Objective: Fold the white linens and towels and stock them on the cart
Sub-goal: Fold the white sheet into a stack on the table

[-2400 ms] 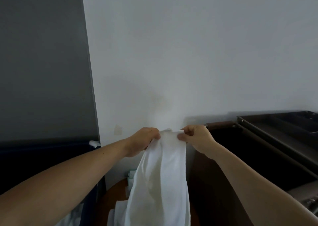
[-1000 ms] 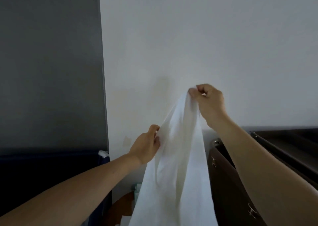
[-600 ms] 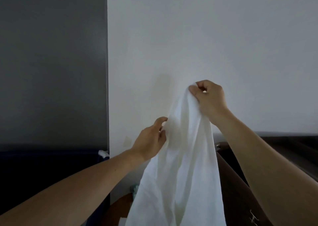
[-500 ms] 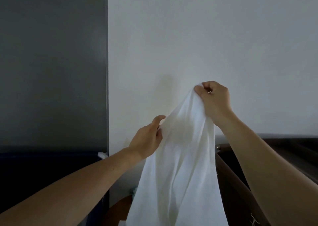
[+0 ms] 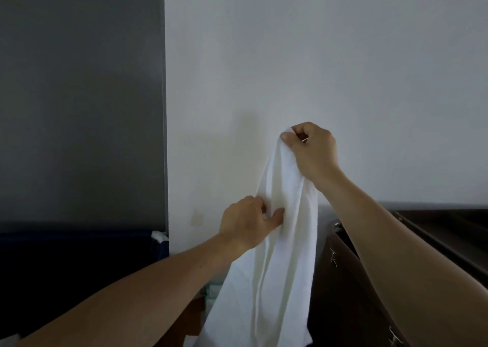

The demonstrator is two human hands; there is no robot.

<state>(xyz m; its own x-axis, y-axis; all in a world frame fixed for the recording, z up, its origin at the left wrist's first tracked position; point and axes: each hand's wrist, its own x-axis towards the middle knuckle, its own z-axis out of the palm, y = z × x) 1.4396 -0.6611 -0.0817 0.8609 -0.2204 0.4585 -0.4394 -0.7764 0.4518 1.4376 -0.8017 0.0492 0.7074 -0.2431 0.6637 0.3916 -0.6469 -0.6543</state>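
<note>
White linen hung before the wall, long axis vertical, top corner pinched in the right hand. Left hand gripped its left edge lower down. Dark cabinet crowded the right; open room to the left.

Single head-worn view, facing forward and roughly level, straight at the white wall, close up. Dark grey panel fills frame left of wall; dark brown cart low right of wall.
</note>
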